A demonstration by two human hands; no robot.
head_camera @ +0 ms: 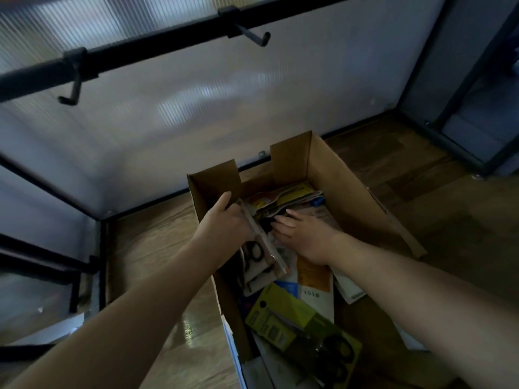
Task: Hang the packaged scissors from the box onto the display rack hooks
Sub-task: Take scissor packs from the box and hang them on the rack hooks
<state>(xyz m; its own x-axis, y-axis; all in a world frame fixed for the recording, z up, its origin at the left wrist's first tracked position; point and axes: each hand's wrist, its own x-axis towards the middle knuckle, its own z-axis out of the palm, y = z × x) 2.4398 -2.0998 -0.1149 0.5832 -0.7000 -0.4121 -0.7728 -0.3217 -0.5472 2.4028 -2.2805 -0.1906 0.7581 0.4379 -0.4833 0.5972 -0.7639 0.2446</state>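
Observation:
An open cardboard box (pixel 348 175) stands on the floor, filled with several packaged scissors. My left hand (pixel 224 223) grips a small stack of scissor packs (pixel 264 248) at the box's left side, thumb over their edge. My right hand (pixel 300 231) reaches into the middle of the box, fingers stretched onto the packs there. A yellow-green pack with black-handled scissors (pixel 306 327) lies at the near end. Above, a black rack bar (pixel 157 47) carries two bare hooks, one hook (pixel 252 35) at the upper middle and one hook (pixel 71 91) at the left.
A translucent ribbed panel (pixel 196 108) backs the rack behind the box. Wooden floor (pixel 157 248) surrounds the box. A black frame post (pixel 102 259) stands left, and another dark rack frame (pixel 460 130) at the right. The box flaps stick up at the far end.

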